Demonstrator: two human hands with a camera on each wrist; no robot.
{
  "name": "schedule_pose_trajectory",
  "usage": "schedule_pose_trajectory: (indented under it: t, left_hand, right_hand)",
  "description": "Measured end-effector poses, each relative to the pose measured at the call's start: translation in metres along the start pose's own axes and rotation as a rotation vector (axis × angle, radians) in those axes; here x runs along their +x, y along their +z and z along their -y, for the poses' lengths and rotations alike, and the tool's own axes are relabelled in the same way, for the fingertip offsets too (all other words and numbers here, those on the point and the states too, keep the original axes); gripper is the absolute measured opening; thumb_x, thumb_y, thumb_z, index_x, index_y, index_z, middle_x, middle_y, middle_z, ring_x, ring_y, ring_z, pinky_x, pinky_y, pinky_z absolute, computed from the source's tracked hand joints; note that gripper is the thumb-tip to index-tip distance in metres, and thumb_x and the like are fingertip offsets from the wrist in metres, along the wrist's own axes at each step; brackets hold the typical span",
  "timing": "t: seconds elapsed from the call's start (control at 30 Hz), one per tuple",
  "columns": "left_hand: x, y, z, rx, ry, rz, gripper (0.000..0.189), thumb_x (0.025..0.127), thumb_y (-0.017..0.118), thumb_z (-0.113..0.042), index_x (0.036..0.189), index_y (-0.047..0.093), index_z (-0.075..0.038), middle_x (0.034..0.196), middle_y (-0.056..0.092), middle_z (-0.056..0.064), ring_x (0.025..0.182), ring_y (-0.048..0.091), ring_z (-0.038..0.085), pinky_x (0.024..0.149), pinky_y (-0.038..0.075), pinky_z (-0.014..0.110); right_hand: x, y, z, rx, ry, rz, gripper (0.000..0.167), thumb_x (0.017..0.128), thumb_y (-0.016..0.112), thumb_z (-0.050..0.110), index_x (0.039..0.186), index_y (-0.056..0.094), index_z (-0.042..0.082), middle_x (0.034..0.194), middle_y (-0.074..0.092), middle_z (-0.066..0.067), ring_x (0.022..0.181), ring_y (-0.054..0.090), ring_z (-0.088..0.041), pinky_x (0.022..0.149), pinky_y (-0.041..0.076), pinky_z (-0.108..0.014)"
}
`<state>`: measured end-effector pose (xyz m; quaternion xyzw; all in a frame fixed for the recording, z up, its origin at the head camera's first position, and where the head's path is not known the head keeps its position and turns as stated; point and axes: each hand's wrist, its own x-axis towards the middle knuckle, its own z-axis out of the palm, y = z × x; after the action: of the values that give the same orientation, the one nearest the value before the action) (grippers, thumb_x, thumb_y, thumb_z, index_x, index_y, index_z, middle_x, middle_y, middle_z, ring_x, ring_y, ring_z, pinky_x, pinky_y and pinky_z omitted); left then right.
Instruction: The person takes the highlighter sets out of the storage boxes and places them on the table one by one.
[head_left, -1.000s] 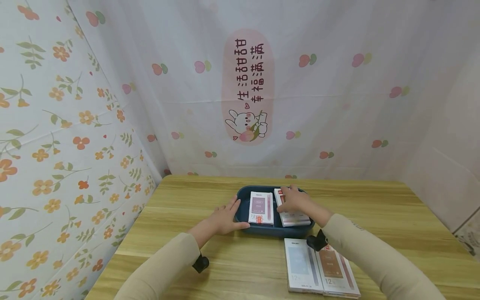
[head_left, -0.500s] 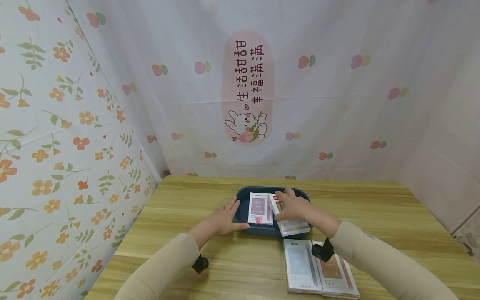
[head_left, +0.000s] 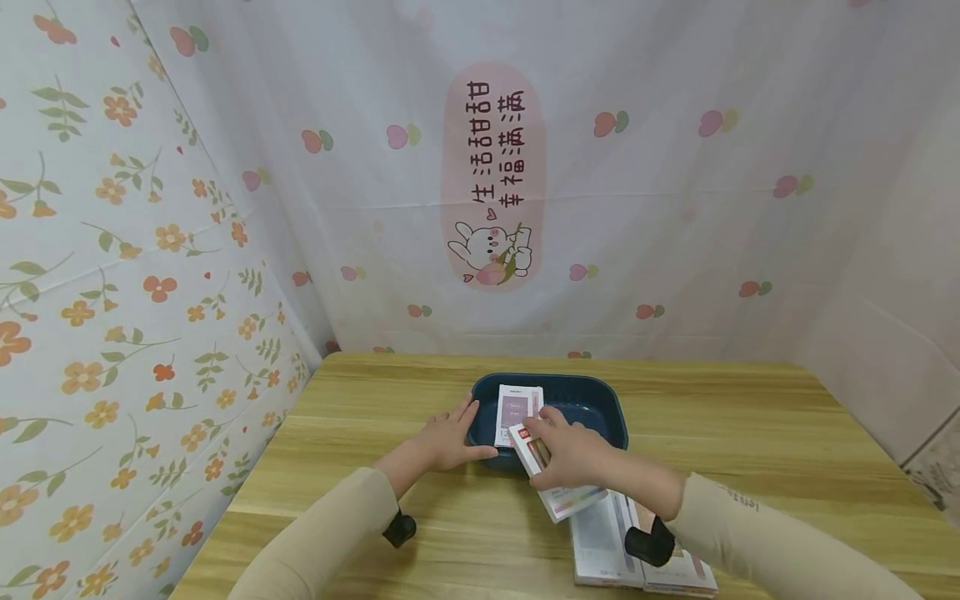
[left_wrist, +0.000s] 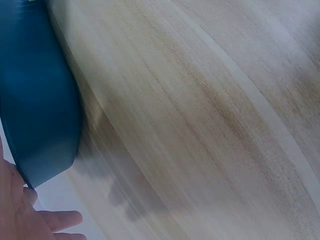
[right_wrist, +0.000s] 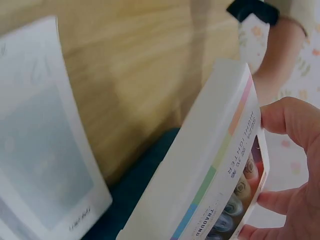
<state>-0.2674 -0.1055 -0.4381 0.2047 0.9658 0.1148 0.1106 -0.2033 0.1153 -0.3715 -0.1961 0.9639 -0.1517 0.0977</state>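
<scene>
My right hand (head_left: 576,452) holds a white box of highlighters (head_left: 561,502) over the near rim of a dark blue plastic bin (head_left: 606,408). In the right wrist view, thumb and fingers pinch that highlighter box (right_wrist: 192,165) by its edges; it has a rainbow stripe and a window showing several pens. My left hand (head_left: 444,439) rests against the bin's left end with fingers spread, and its fingertips touch the blue rim in the left wrist view. A white pack with a purple panel (head_left: 514,407) lies in the left part of the bin, its lower right corner hidden by the held box.
Two white packs lie side by side in front of the bin: one with a pale blue panel (head_left: 597,550), one with a brown panel (head_left: 678,573), partly under the right forearm. The wooden table (head_left: 360,400) meets a patterned cloth (head_left: 375,250) at its back.
My right hand has lifted the highlighter box out of the bin's right part and brought it left and nearer, tilting it. The left hand has stayed at the bin's left end.
</scene>
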Motion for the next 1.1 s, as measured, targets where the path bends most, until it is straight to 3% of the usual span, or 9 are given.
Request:
schedule_pose_trajectory:
  t: [0.27, 0.57, 0.83, 1.1]
  left_hand:
    - [0.002, 0.002, 0.001, 0.022, 0.016, -0.012, 0.097, 0.078, 0.042, -0.073, 0.148, 0.015, -0.011, 0.154, 0.009, 0.008, 0.127, 0.034, 0.044, 0.101, 0.025, 0.060]
    - [0.000, 0.000, 0.000, -0.007, 0.000, -0.010, 0.097, 0.078, 0.044, -0.073, 0.147, 0.017, -0.011, 0.154, 0.011, 0.011, 0.130, 0.031, 0.044, 0.102, 0.024, 0.059]
    - [0.001, -0.001, -0.002, -0.002, -0.008, -0.004, 0.097, 0.078, 0.045, -0.072, 0.147, 0.017, -0.011, 0.154, 0.011, 0.010, 0.129, 0.032, 0.043, 0.102, 0.025, 0.059]
    - [0.001, 0.000, -0.001, 0.003, -0.002, 0.002, 0.097, 0.078, 0.044, -0.073, 0.148, 0.016, -0.011, 0.154, 0.009, 0.010, 0.129, 0.032, 0.043, 0.102, 0.025, 0.059]
  right_hand:
    - [-0.017, 0.013, 0.018, 0.030, -0.099, 0.074, 0.080, 0.066, 0.073, 0.036, 0.137, 0.041, 0.018, 0.141, 0.033, -0.011, 0.087, 0.052, -0.028, 0.058, 0.041, -0.035]
    - [-0.028, 0.033, 0.028, 0.054, -0.144, 0.208, 0.080, 0.066, 0.072, 0.041, 0.137, 0.042, 0.020, 0.139, 0.035, -0.007, 0.090, 0.053, -0.025, 0.066, 0.045, -0.034]
    - [-0.023, 0.054, 0.029, 0.066, -0.151, 0.216, 0.077, 0.064, 0.072, 0.039, 0.134, 0.044, 0.021, 0.135, 0.036, -0.007, 0.086, 0.051, -0.020, 0.065, 0.044, -0.031]
    - [-0.014, 0.070, 0.033, 0.018, -0.151, 0.200, 0.077, 0.064, 0.073, 0.040, 0.133, 0.044, 0.023, 0.132, 0.039, -0.006, 0.089, 0.053, -0.020, 0.077, 0.045, -0.040]
